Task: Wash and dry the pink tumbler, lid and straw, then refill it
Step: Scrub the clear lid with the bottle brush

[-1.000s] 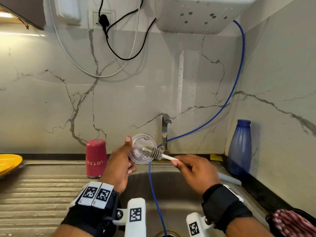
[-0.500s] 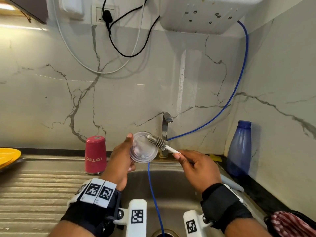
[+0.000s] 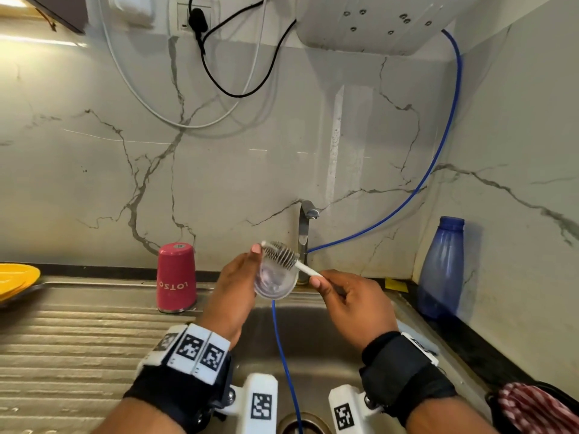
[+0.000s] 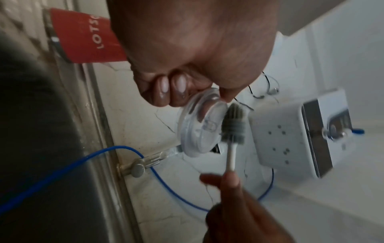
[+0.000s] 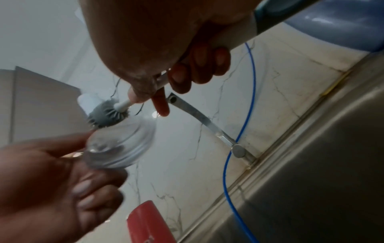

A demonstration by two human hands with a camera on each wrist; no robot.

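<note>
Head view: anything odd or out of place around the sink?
One oddity: a blue tube runs from the wall unit down into the sink drain. The pink tumbler standing upside down looks deliberate.

black wrist straps (image 3: 175, 393), white marker-tagged camera mounts (image 3: 260, 402), both wrists.

The left hand (image 3: 233, 296) holds the lid (image 3: 275, 281) over the sink (image 3: 329, 349), and the right hand (image 3: 354, 303), just right of it, holds the brush (image 3: 283, 254), whose bristled head lies against the lid's upper edge. Directly behind the lid stands the tap (image 3: 304, 236). Left of the held lid, the tumbler (image 3: 176, 277) stands upside down on the draining board (image 3: 72, 339). Well right of the brush hand, a bottle (image 3: 441, 270) stands in the corner. A hose (image 3: 283, 355) hangs below the lid into the sink.
</note>
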